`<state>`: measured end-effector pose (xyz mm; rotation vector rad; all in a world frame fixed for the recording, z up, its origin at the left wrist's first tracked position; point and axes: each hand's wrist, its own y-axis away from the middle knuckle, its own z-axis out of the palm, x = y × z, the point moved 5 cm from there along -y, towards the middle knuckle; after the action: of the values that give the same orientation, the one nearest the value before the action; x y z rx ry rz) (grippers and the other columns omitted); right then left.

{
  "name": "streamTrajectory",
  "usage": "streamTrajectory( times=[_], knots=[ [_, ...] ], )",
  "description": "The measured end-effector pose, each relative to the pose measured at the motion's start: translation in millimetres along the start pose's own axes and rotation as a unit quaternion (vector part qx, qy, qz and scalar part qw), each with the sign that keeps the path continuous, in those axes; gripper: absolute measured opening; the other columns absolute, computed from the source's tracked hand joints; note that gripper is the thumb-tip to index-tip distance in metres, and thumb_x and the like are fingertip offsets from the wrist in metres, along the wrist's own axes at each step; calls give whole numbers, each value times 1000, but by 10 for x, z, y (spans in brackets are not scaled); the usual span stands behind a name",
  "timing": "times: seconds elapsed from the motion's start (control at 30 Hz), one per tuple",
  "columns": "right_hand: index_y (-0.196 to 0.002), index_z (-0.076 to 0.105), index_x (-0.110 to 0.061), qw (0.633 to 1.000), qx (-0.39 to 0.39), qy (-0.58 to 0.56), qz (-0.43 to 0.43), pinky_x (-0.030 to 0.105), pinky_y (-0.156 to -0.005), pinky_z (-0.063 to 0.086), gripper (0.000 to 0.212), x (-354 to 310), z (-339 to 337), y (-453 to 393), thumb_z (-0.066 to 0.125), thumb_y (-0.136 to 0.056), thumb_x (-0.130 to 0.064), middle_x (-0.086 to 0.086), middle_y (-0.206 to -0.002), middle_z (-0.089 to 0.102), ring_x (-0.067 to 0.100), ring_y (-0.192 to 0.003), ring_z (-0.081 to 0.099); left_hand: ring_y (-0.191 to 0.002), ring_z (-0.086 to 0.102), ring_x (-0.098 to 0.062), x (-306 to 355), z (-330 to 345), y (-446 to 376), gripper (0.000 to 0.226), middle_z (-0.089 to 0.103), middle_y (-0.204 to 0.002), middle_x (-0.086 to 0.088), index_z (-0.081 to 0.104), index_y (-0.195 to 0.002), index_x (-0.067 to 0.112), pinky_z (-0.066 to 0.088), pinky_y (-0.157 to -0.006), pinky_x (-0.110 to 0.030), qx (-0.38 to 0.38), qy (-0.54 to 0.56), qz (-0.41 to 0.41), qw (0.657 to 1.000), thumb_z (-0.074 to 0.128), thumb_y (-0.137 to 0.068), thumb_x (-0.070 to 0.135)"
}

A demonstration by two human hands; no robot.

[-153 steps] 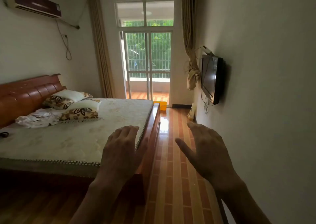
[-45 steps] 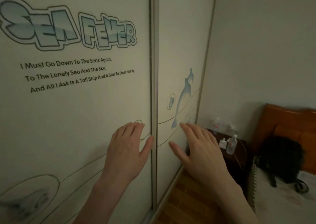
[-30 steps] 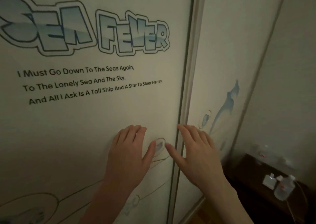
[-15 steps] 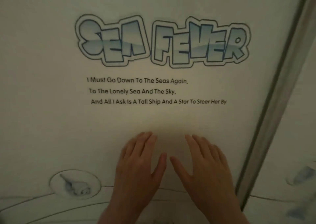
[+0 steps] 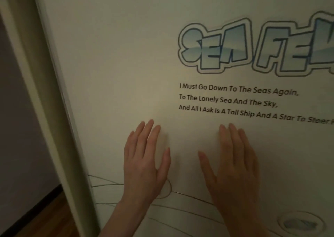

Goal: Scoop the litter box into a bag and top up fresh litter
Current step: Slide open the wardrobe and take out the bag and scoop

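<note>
Both hands, left hand (image 5: pixel 144 162) and right hand (image 5: pixel 233 166), flat before door panel (image 5: pixel 126 74).

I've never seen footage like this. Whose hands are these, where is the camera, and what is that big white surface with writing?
The camera sits on a person's head, looking forward and down, so you see their own two bare hands. The left hand and right hand are spread open with straight fingers in front of a white wardrobe door; neither holds anything. The door carries a blue "SEA FEVER" decal and three printed verse lines. The door's pale frame runs down the left. No litter box shows here.
</note>
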<state>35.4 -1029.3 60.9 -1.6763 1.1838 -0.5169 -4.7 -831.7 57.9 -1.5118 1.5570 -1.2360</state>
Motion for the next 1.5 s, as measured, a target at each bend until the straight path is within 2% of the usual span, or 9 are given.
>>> streamTrajectory(
  times=[0.17,0.37,0.5,0.67,1.1,1.5],
  knots=[
    [-157,35,-14,998,9,60,-35,56,-117,30,68,-172,312,-22,50,-100,-50,11,-165,26,32,-154,22,-156,24,-31,-329,129,-119,60,33,-164,-14,42,-153,3,28,-122,-57,6,-25,22,999,53,-102,32],
    [-160,28,-22,990,19,129,-48,65,-118,20,76,-150,672,-76,52,-98,-58,11,-168,18,38,-154,15,-158,16,-34,-526,507,-192,67,22,-169,-16,32,-159,8,27,-121,-59,-25,-43,55,997,56,-102,34],
    [-160,27,-24,988,7,143,-51,70,-117,16,81,-61,869,-91,51,-95,-66,10,-168,16,39,-154,12,-159,11,-35,-612,784,-171,72,16,-170,-16,27,-161,10,23,-122,-61,-45,-45,72,995,57,-101,39],
    [-159,25,-26,989,28,133,-51,71,-117,11,85,15,997,-111,53,-92,-70,9,-168,16,39,-154,12,-159,6,-38,-650,965,-141,77,9,-171,-18,18,-163,11,14,-125,-62,-38,-38,67,996,52,-102,44],
    [-159,24,-28,988,64,125,-64,68,-119,12,85,199,1027,-105,50,-92,-73,6,-168,14,34,-155,10,-158,4,-40,-514,1161,-98,75,7,-170,-18,17,-162,10,8,-125,-63,-10,-3,64,998,46,-103,45],
    [-160,23,-23,987,22,148,-51,68,-119,11,85,723,680,-83,53,-94,-67,12,-168,12,39,-155,7,-159,4,-38,118,1361,9,74,8,-171,-14,20,-162,13,7,-125,-60,-4,13,63,998,47,-103,47]
  ],
)
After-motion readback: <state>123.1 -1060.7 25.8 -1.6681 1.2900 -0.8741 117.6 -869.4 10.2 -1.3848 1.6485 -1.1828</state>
